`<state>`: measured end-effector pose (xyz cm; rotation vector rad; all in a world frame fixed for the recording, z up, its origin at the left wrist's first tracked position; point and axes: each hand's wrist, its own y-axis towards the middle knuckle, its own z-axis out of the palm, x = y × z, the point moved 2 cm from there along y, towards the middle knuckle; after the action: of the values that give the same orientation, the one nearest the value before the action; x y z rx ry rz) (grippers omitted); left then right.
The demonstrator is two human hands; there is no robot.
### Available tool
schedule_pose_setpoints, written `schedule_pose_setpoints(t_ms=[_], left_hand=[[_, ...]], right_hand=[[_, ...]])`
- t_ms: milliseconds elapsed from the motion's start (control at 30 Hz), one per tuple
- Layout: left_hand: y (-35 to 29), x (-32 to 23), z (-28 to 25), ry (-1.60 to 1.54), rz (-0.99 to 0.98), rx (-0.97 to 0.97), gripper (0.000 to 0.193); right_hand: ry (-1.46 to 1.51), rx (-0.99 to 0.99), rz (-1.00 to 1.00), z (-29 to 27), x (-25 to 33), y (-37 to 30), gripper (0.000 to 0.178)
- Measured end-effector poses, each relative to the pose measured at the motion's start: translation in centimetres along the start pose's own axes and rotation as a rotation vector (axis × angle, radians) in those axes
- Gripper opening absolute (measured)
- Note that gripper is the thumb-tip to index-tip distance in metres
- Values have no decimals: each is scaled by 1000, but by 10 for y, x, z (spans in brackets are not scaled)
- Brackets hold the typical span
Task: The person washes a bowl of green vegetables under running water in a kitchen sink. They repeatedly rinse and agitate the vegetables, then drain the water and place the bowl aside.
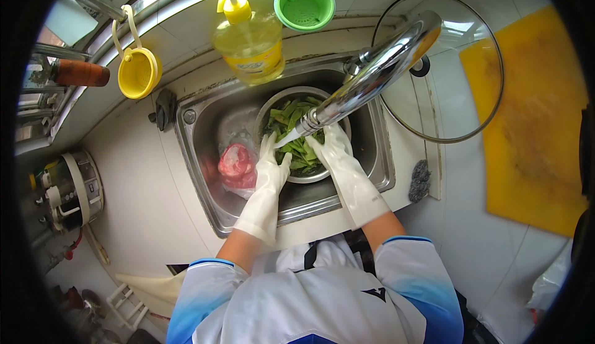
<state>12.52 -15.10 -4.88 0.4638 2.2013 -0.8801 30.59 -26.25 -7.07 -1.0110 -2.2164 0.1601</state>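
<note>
Both my hands wear long white rubber gloves and reach into the steel sink (291, 212). A round metal bowl (307, 181) stands in it, filled with green leafy vegetables (300, 152). At the bowl's left rim is my left hand (271, 163), fingers stretched and thumb apart. My right hand (333, 145) lies along the opposite side, its thumb over the leaves and its fingers extended. Between them, water runs from the chrome faucet (365, 74) onto the leaves. Left of the bowl sits a clear plastic bag holding pinkish-red meat (237, 163).
A yellow soap pump bottle (251, 49) stands behind the sink. Yellow (139, 74) and green (305, 6) strainer cups hang nearby. To the right are a glass lid (443, 111), a yellow cutting board (533, 121) and a grey scouring pad (419, 181). A dark cloth (165, 110) lies left.
</note>
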Motion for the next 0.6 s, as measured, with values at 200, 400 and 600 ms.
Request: schedule_pose_setpoints(t_ms=[200,400,600], left_hand=[[19,34,19,-235,-39,-28,69],[20,40,24,-348,101,-179,65],[69,-5,20,120,313,-227,67]], right_hand=[[-223,173,-405,21,34,-9,79],[-181,159,-362,20,26,-28,74],[134,70,98,-29,10,-2,82]])
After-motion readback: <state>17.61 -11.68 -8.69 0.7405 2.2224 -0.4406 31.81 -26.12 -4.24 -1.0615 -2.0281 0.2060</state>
